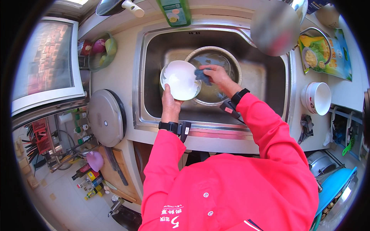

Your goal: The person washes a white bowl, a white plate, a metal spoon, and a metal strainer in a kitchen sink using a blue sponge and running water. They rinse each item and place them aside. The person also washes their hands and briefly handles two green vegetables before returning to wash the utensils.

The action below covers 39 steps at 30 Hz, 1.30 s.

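Observation:
Over the steel sink, my left hand (170,104) grips a white bowl (180,81) by its near rim, tilted so that its inside shows. At the bowl's right edge, my right hand (219,78) is closed on a dark blue-grey cloth (202,76). Part of the cloth touches or overlaps the bowl's rim. Behind and to the right of the bowl, a round metal basin (238,65) with cloudy water stands in the sink (154,46). The bowl and my right arm cover part of the basin.
Two stacked white bowls (319,98) stand on the right counter, near a crumpled dark cloth (306,129) and a yellow-green bag (322,56). A green bottle (175,13) is behind the sink. Left of it are a round grey lid (105,118) and a bowl of vegetables (110,52).

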Motion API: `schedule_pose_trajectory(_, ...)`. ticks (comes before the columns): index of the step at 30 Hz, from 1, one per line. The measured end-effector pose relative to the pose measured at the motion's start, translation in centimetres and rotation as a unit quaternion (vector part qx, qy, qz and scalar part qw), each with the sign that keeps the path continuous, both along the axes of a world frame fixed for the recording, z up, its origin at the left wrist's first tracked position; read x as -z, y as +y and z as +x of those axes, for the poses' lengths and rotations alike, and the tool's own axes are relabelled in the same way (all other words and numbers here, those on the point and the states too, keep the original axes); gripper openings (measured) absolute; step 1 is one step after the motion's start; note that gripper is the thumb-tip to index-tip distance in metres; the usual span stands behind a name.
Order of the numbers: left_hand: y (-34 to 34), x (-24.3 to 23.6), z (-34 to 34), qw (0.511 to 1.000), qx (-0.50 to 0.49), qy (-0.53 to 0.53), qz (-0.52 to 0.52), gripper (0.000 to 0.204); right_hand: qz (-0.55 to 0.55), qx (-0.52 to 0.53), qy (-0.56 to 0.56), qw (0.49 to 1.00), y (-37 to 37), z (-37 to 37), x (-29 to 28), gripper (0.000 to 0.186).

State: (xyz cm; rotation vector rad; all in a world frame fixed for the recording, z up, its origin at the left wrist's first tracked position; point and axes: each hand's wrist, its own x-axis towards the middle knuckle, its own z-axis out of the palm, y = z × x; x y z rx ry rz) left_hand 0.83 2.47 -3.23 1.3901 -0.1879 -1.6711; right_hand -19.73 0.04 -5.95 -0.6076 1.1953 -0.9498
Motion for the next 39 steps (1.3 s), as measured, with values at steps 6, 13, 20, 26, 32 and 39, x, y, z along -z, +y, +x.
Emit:
schedule_pose_trajectory(6, -0.2, 0.6, -1.8, 0.998, 0.0, 0.061, 0.018, 0.054, -0.196, -0.074, 0.176, 0.962, 3.3, 6.7, -3.9, 0.044)
schedule_pose_trajectory(13, -0.9, 0.0, -2.0, 0.998, -0.023, 0.063, -0.013, 0.052, -0.389, -0.345, 0.262, 0.813, 6.2, 4.4, -4.6, 0.049)
schedule_pose_trajectory(20, -0.6, -0.5, -2.5, 0.994, 0.032, 0.102, -0.005, 0.057, -0.466, -0.289, 0.537, 0.64, 3.5, -0.3, -2.7, 0.058)
schedule_pose_trajectory(26, -0.6, 0.6, -1.8, 0.999, 0.007, 0.049, 0.022, 0.054, -0.468, -0.28, 0.276, 0.791, 6.1, 4.4, -4.1, 0.065)
schedule_pose_trajectory(32, 0.3, -1.0, -1.6, 0.991, 0.099, -0.083, -0.026, 0.058, -0.401, -0.373, 0.457, 0.701, 4.3, -1.2, -2.4, 0.057)
schedule_pose_trajectory(39, 0.2, -1.6, -1.9, 0.991, 0.126, -0.012, -0.038, 0.063, -0.474, -0.329, 0.307, 0.757, 1.2, 5.1, -2.7, 0.054)
